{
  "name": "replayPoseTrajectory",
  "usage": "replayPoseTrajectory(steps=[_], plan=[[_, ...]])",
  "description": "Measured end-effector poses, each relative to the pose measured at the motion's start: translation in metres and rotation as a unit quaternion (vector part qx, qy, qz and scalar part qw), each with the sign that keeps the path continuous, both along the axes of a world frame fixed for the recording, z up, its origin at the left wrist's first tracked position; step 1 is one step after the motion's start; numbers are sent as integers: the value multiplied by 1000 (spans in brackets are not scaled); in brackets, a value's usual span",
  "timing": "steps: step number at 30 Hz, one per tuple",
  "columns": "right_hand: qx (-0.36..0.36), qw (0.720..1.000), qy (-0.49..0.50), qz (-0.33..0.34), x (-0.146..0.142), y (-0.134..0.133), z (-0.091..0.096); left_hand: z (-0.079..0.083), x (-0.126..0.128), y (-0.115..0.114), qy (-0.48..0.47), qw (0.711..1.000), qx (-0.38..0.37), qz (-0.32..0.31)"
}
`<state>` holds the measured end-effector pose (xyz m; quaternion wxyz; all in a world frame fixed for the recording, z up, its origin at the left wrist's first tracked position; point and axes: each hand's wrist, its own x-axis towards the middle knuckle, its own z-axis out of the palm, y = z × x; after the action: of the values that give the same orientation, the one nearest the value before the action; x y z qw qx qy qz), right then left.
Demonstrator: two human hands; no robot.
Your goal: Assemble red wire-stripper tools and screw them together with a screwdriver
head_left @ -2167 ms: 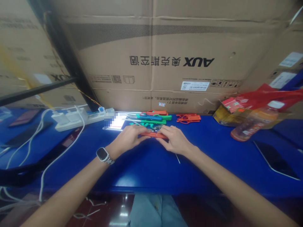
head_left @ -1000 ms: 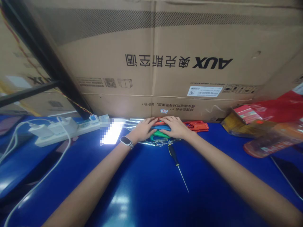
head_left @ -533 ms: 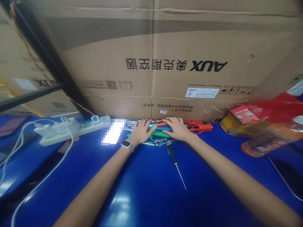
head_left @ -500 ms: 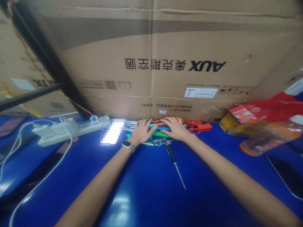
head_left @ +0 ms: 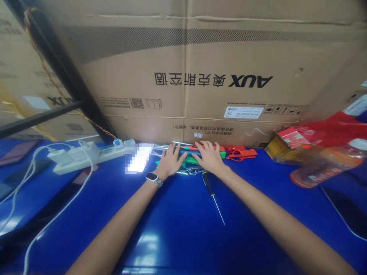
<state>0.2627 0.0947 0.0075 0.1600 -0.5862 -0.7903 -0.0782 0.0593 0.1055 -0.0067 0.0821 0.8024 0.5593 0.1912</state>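
Note:
Both palms rest face down on a heap of slim coloured tools at the back of the blue table. My left hand [head_left: 171, 160], a watch [head_left: 154, 177] on its wrist, has its fingers spread over metal shafts [head_left: 161, 149]. My right hand [head_left: 210, 156] lies with fingers apart across red, blue and green handles [head_left: 190, 152]. What lies under the palms is hidden. Red plastic pieces [head_left: 241, 152] stick out to the right. Just below the heap, a screwdriver [head_left: 208, 184] with a black and yellow handle points toward me.
A large cardboard box [head_left: 183, 57] walls off the back. To the left are a power strip [head_left: 94, 156] with white plugs and cables, and a bright blurred-out patch. A drink bottle [head_left: 323, 164], a red bag [head_left: 338, 128] and a dark phone-like device [head_left: 346, 212] lie to the right.
My right hand has shifted slightly left on the heap, its fingers spreading more. The left hand stays nearly in place. The camera view has moved a little.

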Motion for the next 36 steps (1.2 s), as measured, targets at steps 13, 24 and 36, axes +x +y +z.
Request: replayPoseTrajectory(steps=[13,24,36], plan=[[-68,995,6,73,-21,-23,2,3,-14,-25,-36,999,-34,13],[6,992,125,28,4,-61,17,16,-18,-54,-93,989,89,-77],[-125,977,144,-91,12,-129,2,1,-7,-81,25,971,99,-216]])
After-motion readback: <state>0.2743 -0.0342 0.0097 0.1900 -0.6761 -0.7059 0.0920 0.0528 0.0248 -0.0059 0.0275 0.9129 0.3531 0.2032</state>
